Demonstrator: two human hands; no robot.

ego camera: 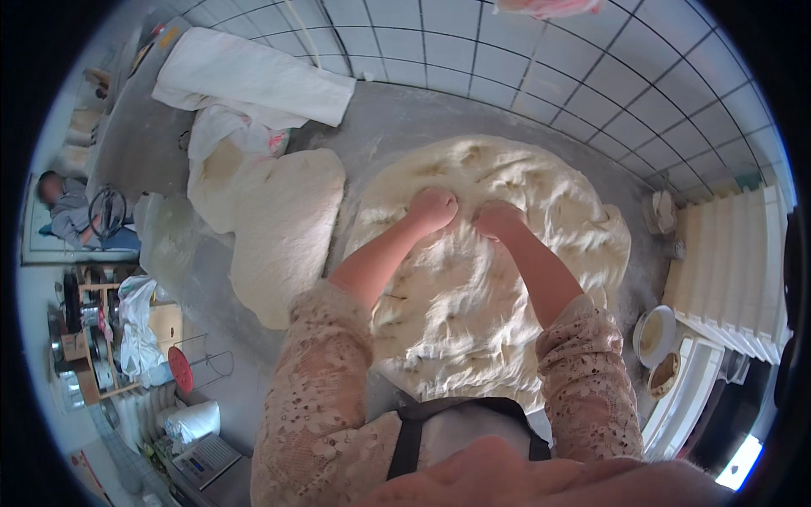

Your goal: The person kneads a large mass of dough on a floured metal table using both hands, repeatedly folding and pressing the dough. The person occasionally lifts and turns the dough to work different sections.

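Note:
A large sheet of pale dough (456, 304) spreads over the grey worktop in front of me, its surface dimpled and folded. My left hand (434, 208) is a fist pressed onto the dough's upper middle. Just to its right, my right hand (499, 220), also fisted, pushes into the same dough with a small gap between the two. Neither fist appears to hold anything; the knuckles are partly sunk out of sight. A second, smoother slab of dough (285, 215) lies to the left, apart from the big one. A plastic bag (218, 130) partly covers its far end.
A folded white cloth (253, 73) lies at the far left of the worktop (374, 111). A tiled wall (443, 51) bounds the back. White bowl (656, 336) and brown bowl (664, 375) stand at right, near stacked white trays (722, 266). A person (76, 209) sits far left; a red stool (180, 369) stands below.

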